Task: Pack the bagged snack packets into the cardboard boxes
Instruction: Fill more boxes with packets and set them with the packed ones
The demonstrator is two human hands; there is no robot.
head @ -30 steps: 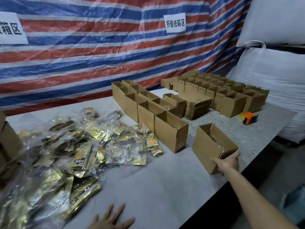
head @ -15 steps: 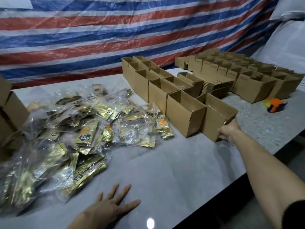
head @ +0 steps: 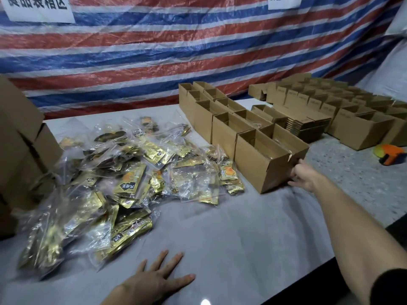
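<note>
Change: box (head: pixel 289 140) now docked against the row (head: pixel 224 128) (one more to fill).
Right grip (head: pixel 302 176): pinching its near end.
Left grip (head: pixel 158 280): spread flat on tabletop (head: pixel 242 238); packets (head: pixel 132 179) just beyond, unpacked.

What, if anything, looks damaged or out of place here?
The nearest cardboard box seems slightly torn at its top rim, by the right hand. The bagged snack packets lie heaped loosely; nothing else stands out.

Grey table (head: pixel 220 227) bears snack packets (head: pixel 132 183), cardboard boxes (head: pixel 259 159), perhaps a tape dispenser (head: pixel 391 154).
</note>
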